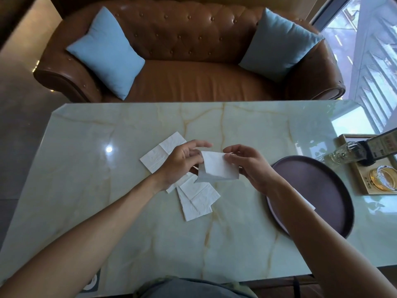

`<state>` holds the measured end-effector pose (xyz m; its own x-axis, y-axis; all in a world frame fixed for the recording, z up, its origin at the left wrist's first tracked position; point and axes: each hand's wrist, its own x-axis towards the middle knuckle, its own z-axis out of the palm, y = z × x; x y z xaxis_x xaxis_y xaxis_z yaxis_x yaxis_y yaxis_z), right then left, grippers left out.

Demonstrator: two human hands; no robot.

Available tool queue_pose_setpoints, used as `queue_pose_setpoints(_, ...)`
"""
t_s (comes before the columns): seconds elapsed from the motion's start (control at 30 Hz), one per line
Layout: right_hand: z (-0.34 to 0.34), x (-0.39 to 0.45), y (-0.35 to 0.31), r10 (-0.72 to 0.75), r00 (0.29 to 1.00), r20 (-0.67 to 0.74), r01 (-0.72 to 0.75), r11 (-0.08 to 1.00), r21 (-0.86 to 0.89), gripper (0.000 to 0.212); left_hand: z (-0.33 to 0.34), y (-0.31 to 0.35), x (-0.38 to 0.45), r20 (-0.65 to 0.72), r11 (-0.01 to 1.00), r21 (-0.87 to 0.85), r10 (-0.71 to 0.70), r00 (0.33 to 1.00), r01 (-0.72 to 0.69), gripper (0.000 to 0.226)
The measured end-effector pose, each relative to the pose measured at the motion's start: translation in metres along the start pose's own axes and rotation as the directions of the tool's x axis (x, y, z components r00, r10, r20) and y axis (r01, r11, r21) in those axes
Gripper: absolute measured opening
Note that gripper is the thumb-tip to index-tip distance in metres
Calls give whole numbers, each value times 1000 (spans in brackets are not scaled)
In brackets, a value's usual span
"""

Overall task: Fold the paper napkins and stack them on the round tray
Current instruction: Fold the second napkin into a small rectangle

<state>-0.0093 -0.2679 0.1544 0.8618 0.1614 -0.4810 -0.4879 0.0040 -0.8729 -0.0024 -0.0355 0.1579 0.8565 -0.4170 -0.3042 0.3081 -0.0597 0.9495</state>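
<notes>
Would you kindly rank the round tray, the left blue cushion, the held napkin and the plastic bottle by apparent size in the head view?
1. Round tray and left blue cushion: similar spans; the cushion lies farther off, so unranked.
2. Held napkin, pinched by the left hand and right hand.
3. Plastic bottle, partly hidden.

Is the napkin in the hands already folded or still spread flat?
Partly folded: the napkin is bent along a crease, held above the table by the left hand and right hand.

No readable text anywhere. Dark sign stand at the table's far right carries print, and the wooden tray under it shows small marks, all too blurred to read.
</notes>
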Motion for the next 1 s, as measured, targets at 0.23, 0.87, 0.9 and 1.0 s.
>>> queue_pose_setpoints(0.23, 1, 4, -5, -69, 997, 22, 71, 990, -119, 3, 0, -3, 6, -24, 995, 92, -23, 999, 25, 23)
queue_pose_setpoints(0.87, 9, 12, -25, -122, 982, 144, 185, 769, -612, 14, -3, -4, 7, -67, 964, 264, 15, 998, 4, 22)
queue_pose_setpoints(0.9, 9, 12, -26, -114, 981, 156, 186, 771, -609, 14, -2, -4, 7, -58, 965, 263, 12, 998, 4, 22)
queue_pose_setpoints(1.0, 9, 13, -29, -111, 977, 183, 201, 769, -607, 13, -1, -2, 8, -38, 966, 259, 5, 999, 5, 20)
